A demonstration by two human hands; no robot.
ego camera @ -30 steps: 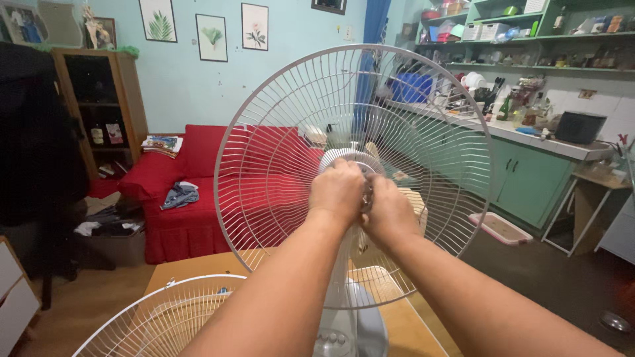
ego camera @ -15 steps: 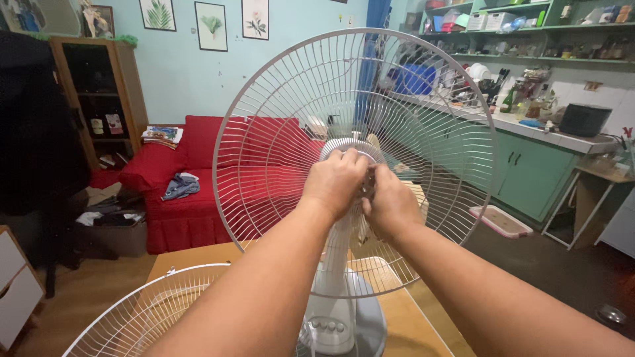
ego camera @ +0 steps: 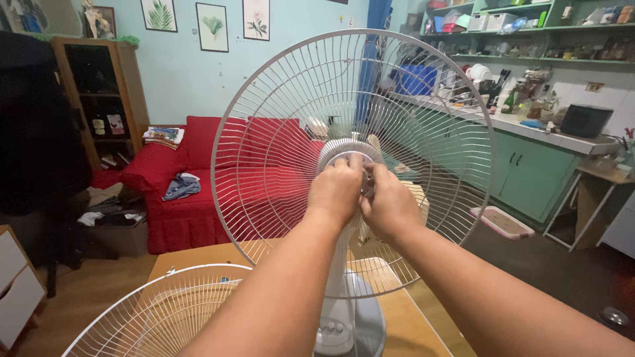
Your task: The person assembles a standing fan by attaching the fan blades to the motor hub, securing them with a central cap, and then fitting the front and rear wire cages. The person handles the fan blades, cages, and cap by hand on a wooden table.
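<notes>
Left hand [ego camera: 336, 192] and right hand [ego camera: 390, 203] at hub [ego camera: 350, 153] of rear fan guard [ego camera: 278, 132] — fingers curled, pinching hub fitting. Best practice: steady guard, keep grip square. Loose guard [ego camera: 165, 311] lies on table [ego camera: 198, 254].

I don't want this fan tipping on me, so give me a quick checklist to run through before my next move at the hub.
1. Left hand at the hub: ok, fingers on it.
2. Right hand at the hub: ok, beside the left.
3. Rear grille upright on the fan: ok.
4. Fan base on the wooden table: ok.
5. Loose front grille out of the way: ok, lying low left.
6. Grip on the hub part: cannot tell, hands hide it.
</notes>
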